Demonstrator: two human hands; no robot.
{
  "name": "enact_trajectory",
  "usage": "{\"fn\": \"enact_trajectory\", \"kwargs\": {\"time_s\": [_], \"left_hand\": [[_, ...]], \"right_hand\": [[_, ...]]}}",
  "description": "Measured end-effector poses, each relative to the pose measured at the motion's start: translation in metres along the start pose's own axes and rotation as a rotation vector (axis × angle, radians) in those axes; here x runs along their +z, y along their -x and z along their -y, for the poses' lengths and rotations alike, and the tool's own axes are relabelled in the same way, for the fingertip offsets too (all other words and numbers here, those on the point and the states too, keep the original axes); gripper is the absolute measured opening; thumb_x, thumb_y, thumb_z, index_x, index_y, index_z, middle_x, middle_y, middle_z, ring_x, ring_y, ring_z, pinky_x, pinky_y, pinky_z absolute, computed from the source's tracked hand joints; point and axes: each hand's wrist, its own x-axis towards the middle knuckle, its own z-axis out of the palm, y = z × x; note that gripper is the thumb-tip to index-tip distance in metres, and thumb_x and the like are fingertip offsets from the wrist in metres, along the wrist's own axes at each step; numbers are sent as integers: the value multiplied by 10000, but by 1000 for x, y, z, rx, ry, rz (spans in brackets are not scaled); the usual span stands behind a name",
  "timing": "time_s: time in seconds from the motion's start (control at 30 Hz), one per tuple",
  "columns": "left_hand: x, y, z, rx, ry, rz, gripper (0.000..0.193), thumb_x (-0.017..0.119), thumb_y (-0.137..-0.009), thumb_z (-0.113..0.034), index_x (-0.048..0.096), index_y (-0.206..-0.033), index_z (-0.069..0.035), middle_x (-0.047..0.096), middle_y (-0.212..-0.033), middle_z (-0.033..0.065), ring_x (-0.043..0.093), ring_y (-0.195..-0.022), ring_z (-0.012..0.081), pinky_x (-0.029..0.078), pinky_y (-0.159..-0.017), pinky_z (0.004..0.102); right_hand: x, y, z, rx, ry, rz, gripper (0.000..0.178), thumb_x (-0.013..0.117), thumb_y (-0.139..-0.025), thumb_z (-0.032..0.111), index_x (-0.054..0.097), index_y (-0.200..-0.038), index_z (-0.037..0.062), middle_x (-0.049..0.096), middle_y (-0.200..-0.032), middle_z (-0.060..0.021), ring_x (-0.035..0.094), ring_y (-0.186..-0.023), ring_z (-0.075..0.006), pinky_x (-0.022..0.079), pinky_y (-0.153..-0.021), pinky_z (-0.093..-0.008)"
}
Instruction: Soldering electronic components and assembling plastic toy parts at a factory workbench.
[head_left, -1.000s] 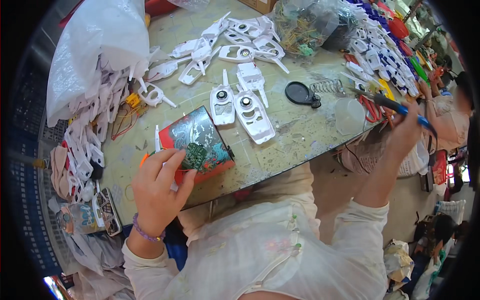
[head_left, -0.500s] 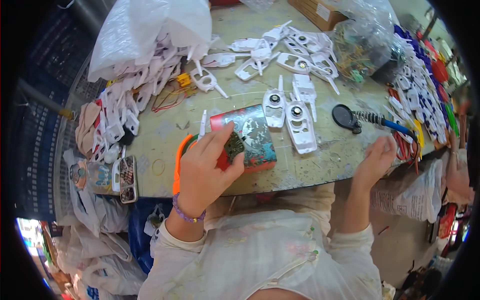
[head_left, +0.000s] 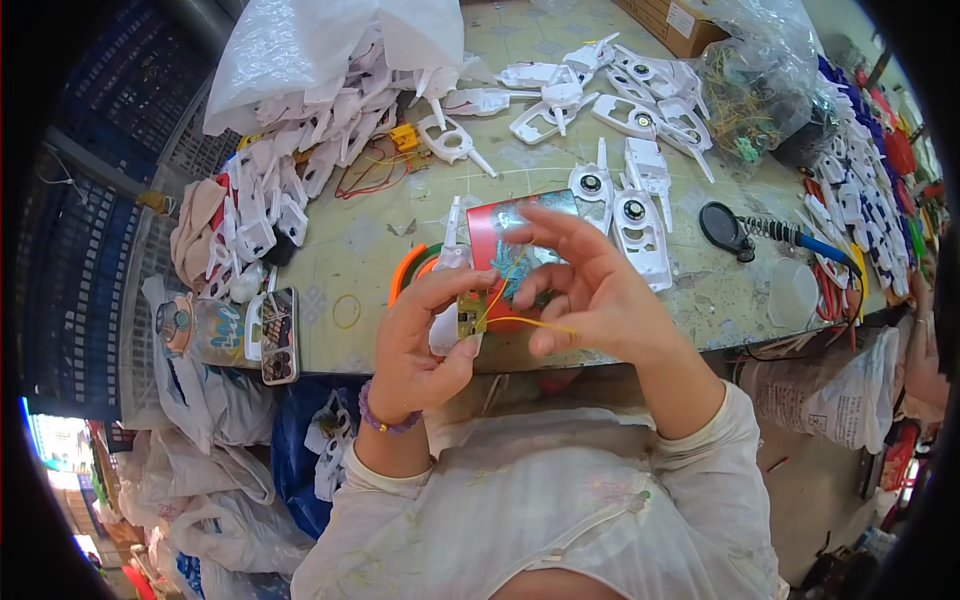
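Observation:
My left hand (head_left: 425, 345) pinches a small green circuit board (head_left: 468, 314) between fingers and thumb, above the table's front edge. Thin yellow wires (head_left: 535, 322) run from the board toward my right hand (head_left: 610, 290). That hand is raised beside the board with its fingers curved and apart; one wire passes close to its thumb. Behind the hands lies a red and teal box (head_left: 495, 222), partly covered by them. A white plastic housing (head_left: 452, 240) shows behind my left fingers, beside an orange ring-shaped thing (head_left: 405, 270); whether the hand touches the housing, I cannot tell.
White plastic housings with round black parts (head_left: 640, 235) lie beyond the box. A soldering iron (head_left: 790, 237) rests in a coiled holder at right, near a translucent cup (head_left: 792, 293). Piled white parts (head_left: 270, 200), a phone (head_left: 280, 335) and a jar (head_left: 215, 330) are at left.
My right hand has come from the right side of the table to the circuit board. My left hand has brought the board off the box, nearer to me, and yellow wires now show on it.

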Motion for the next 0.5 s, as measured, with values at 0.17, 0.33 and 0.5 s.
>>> {"fn": "enact_trajectory", "kwargs": {"time_s": [0.17, 0.33, 0.5], "left_hand": [[2, 0, -1, -42, 55, -114, 535, 574, -706, -1, 463, -1229, 15, 554, -1146, 134, 548, -1049, 205, 412, -928, 326], [3, -7, -17, 70, -702, -336, 665, 704, -678, -97, 434, -1282, -27, 494, -1269, 176, 472, -1197, 315, 296, -1025, 472], [-1, -8, -15, 1, -581, -136, 305, 710, -706, -62, 676, -1004, -118, 678, -935, 45, 618, -994, 232, 206, -1065, 526]], "right_hand": [[6, 0, -1, -345, 502, 0, 224, 731, -715, -16, 685, -926, 44, 638, -890, -63, 601, -815, -154, 489, -687, -262], [22, -10, -5, -518, 840, -22, 245, 687, -709, -63, 672, -925, 51, 642, -870, -85, 638, -784, -203, 503, -648, -275], [23, -20, -16, -610, 912, -15, 274, 674, -719, -46, 647, -966, 71, 649, -902, -82, 636, -780, -215, 507, -659, -293]]}}
